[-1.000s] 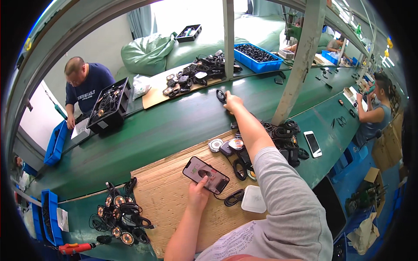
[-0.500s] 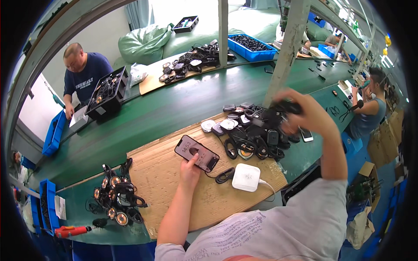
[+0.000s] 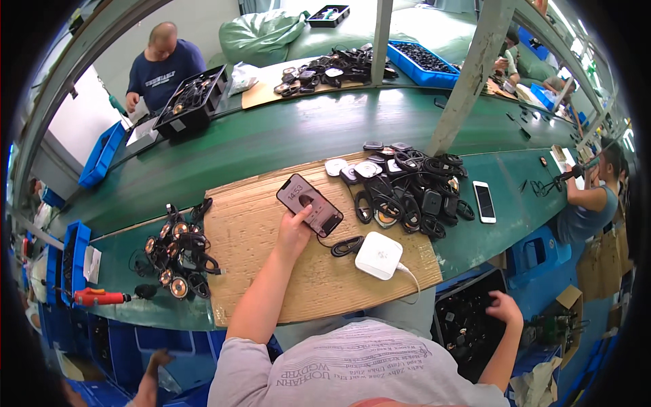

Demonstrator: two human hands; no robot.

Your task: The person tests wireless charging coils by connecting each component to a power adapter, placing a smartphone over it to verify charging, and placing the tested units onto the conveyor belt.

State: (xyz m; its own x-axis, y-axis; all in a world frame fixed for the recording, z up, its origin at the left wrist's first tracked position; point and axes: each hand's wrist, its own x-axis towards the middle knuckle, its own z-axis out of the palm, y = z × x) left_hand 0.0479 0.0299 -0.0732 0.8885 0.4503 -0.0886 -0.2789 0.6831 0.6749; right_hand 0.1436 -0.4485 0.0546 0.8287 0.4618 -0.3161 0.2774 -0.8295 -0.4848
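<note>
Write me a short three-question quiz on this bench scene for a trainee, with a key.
1. What does the wearer's left hand hold?
2. True or false: the white phone lies on the green bench, to the right of the cable pile.
3. Which of these rests on the nearer cardboard sheet?
A) the red-handled tool
B) the white square box
C) the black tray

Key: 1. A dark phone with a lit screen. 2. True. 3. B.
</note>
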